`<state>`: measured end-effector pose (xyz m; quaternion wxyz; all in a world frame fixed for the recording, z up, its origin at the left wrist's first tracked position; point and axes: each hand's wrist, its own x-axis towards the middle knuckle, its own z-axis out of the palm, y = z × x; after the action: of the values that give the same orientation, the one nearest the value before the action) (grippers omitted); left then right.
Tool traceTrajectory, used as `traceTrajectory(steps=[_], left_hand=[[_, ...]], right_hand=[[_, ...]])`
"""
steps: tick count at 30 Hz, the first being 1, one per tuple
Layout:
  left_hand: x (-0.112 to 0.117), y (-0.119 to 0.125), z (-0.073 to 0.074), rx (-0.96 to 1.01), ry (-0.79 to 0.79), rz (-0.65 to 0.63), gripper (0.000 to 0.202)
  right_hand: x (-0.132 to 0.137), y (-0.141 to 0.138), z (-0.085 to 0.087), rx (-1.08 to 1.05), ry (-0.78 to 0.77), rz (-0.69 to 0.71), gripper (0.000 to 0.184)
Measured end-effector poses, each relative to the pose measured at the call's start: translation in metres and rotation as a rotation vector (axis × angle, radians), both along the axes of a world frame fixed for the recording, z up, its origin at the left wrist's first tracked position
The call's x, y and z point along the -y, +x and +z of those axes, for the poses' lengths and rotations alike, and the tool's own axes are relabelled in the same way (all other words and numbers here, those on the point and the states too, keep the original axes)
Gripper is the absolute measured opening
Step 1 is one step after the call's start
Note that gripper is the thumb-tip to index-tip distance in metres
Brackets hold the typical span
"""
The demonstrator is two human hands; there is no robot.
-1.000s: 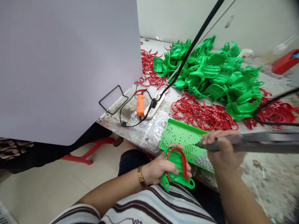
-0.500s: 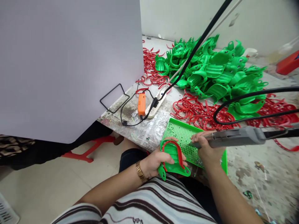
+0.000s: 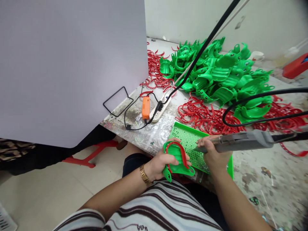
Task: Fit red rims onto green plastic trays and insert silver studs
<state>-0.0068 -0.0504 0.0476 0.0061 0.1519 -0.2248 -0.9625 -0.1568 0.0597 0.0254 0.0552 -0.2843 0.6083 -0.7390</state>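
My left hand (image 3: 161, 164) is closed around a curved green plastic piece (image 3: 176, 160), the thumb lying over its inner face. A curved red strip (image 3: 183, 153) with small light marks runs along the inside of that piece. My right hand (image 3: 215, 157) grips a grey electric screwdriver (image 3: 243, 141), its tip pointing left, apart from the green piece. Beneath both hands lies a green perforated tray (image 3: 186, 130) with small shiny metal bits at its near right side; they look like screws.
Green plastic pieces (image 3: 222, 72) are heaped at the back, with red strips (image 3: 204, 117) around them. A black cable (image 3: 199, 53) hangs across the view. A power strip (image 3: 160, 110) and orange adapter (image 3: 145, 107) lie left of the tray. A large pale panel (image 3: 72, 70) blocks the left.
My left hand has tilted the green piece slightly, its lower end rising a little. The right hand and screwdriver have hardly moved.
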Motion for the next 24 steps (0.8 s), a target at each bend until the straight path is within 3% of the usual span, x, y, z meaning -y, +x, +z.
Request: traceTrajectory(steps=[7,11,17,24], left_hand=[[-0.002,-0.002,0.003,0.029,-0.052,0.024,0.074],[-0.003,-0.002,0.003,0.008,-0.065,0.038,0.077],[-0.005,-0.002,0.000,0.002,-0.068,0.037,0.077],[-0.006,-0.003,0.007,0.009,-0.113,0.033,0.074]], right_hand=[[-0.010,0.017,0.052,-0.021,-0.241,0.166,0.017],[-0.019,0.038,0.071,-0.005,-0.268,0.291,0.020],[-0.016,0.053,0.079,-0.007,-0.238,0.324,0.028],[-0.014,0.051,0.075,0.000,-0.242,0.352,0.023]])
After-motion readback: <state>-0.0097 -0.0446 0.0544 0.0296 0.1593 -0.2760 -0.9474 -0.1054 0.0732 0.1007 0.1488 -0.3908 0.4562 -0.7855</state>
